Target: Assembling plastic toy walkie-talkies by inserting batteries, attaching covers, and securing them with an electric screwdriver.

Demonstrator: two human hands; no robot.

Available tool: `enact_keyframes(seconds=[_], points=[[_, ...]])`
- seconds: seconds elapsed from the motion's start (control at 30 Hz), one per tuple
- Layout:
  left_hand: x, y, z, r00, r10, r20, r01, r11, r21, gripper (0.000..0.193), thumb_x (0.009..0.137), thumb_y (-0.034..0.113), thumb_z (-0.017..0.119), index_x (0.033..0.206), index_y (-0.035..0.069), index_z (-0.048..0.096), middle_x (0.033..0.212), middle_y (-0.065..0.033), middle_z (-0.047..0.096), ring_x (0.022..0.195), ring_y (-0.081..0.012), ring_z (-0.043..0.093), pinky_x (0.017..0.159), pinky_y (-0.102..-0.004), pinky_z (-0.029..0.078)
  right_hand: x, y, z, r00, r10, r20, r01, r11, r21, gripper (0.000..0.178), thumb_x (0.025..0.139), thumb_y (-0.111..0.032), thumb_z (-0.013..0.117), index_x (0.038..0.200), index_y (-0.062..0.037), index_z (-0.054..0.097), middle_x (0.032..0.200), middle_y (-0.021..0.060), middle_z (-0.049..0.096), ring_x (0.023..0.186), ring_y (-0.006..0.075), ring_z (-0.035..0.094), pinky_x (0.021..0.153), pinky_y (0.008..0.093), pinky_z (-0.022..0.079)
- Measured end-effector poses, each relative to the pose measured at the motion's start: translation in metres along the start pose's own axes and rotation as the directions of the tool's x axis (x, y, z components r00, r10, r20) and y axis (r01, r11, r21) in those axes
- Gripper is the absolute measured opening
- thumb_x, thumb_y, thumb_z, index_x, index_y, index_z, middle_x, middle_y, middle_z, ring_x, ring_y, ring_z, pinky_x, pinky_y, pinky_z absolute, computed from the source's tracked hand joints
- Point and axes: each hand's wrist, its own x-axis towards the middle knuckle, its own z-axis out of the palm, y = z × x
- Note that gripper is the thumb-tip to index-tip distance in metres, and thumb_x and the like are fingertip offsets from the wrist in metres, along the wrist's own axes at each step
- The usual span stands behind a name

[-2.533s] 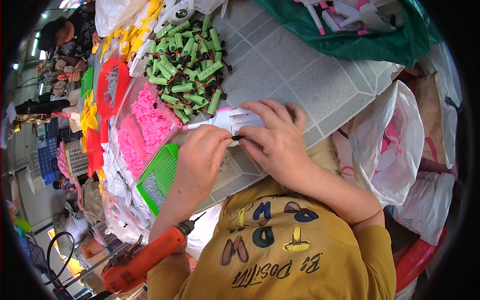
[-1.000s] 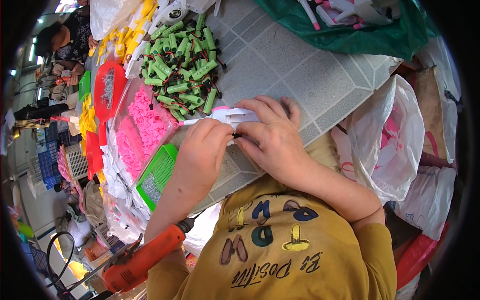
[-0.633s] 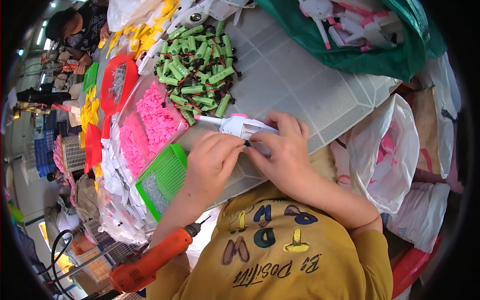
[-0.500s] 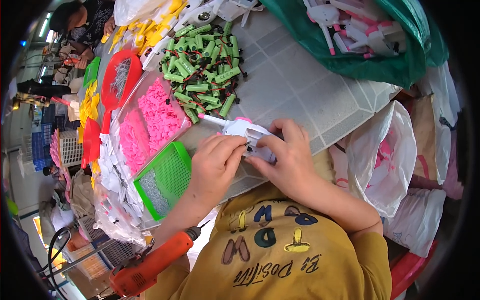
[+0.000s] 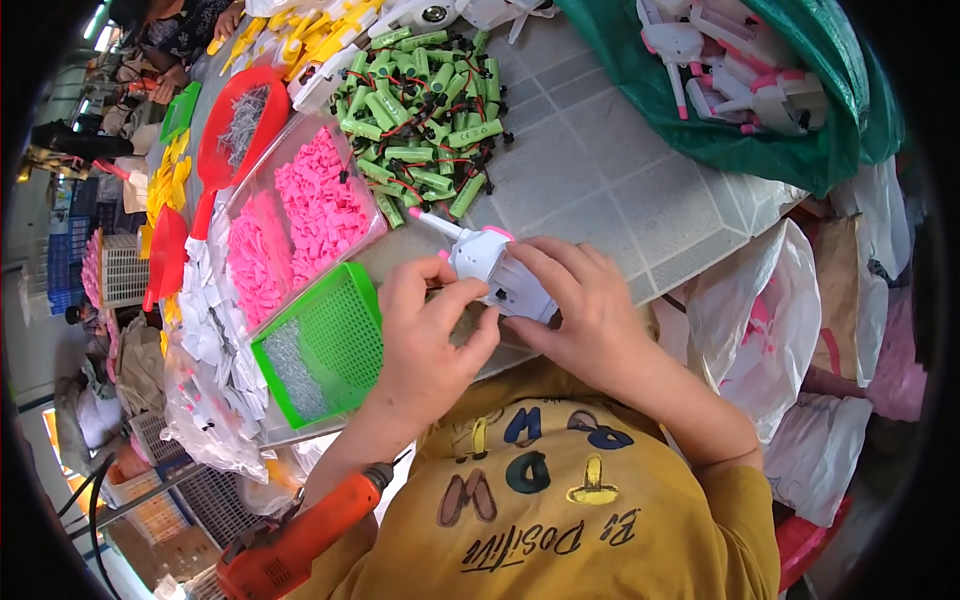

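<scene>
A white plastic toy housing [image 5: 478, 257] with a pink-tipped nozzle lies near the table's front edge, its nozzle pointing to the far left. An open compartment in it shows a small dark part inside. My right hand [image 5: 592, 318] grips the housing from the right, fingers over its far side and thumb at its near edge. My left hand [image 5: 425, 335] is at the housing's left side, fingers bent and thumb apart from them, with nothing visible between. Just beyond the nozzle is a heap of green battery packs [image 5: 425, 115] with red wires and black connectors.
Left of my hands stand a green basket [image 5: 268, 362] with small metal pieces, a clear tray of pink parts [image 5: 318, 195] and a red scoop [image 5: 205, 165] of screws. A green bag [image 5: 850, 125] holds white housings. An orange power drill [image 5: 300, 535] is by my left forearm.
My left fingers have drawn back from the housing's compartment and parted, uncovering more of it. My right hand keeps its hold. The view has shifted slightly.
</scene>
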Motion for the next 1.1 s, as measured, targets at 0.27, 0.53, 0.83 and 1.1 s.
enact_keyframes(seconds=[0.27, 0.53, 0.83, 1.1], points=[[0.001, -0.003, 0.004, 0.998, 0.067, 0.017, -0.069, 0.986, 0.153, 0.022, 0.075, 0.007, 0.08, 0.095, 0.01, 0.072, 0.095, -0.005, 0.056, 0.092, -0.0283, 0.054, 0.08, -0.0432, 0.042, -0.003, -0.01, 0.007, 0.999, 0.026, -0.033, -0.026, 0.999, -0.027, 0.074, 0.066, -0.012, 0.086, 0.135, -0.0064, 0.061, 0.127, 0.0128, 0.064, 0.106, 0.0348, 0.063, 0.09, 0.0448, 0.051], [0.003, -0.002, 0.003, 0.991, 0.04, 0.128, -0.055, 0.992, 0.114, 0.016, 0.078, 0.008, 0.079, 0.093, 0.008, 0.073, 0.093, -0.0054, 0.056, 0.09, -0.0278, 0.055, 0.078, -0.0431, 0.041, -0.007, -0.01, 0.009, 0.997, 0.053, -0.056, -0.053, 0.999, 0.007, 0.071, 0.066, -0.011, 0.086, 0.132, -0.0087, 0.062, 0.125, 0.0131, 0.063, 0.105, 0.035, 0.062, 0.09, 0.0452, 0.05], [0.007, -0.007, 0.001, 0.979, 0.057, 0.194, -0.075, 0.993, 0.086, 0.015, 0.082, 0.006, 0.076, 0.096, 0.003, 0.071, 0.097, -0.0085, 0.057, 0.091, -0.0297, 0.056, 0.08, -0.0436, 0.043, -0.009, -0.01, 0.011, 0.997, 0.053, -0.049, -0.055, 0.998, -0.038, 0.066, 0.068, -0.016, 0.087, 0.129, -0.0136, 0.062, 0.127, 0.0169, 0.058, 0.108, 0.0359, 0.06, 0.089, 0.0467, 0.048], [0.006, -0.01, -0.002, 0.974, 0.076, 0.212, -0.09, 0.994, 0.058, 0.018, 0.082, 0.006, 0.076, 0.1, 0.003, 0.072, 0.098, -0.0093, 0.056, 0.092, -0.0301, 0.056, 0.08, -0.0431, 0.044, -0.01, -0.013, 0.017, 0.996, 0.07, -0.06, -0.07, 0.998, -0.002, 0.036, 0.072, -0.017, 0.085, 0.106, -0.0129, 0.073, 0.128, 0.0163, 0.056, 0.11, 0.0362, 0.058, 0.088, 0.0469, 0.048]])
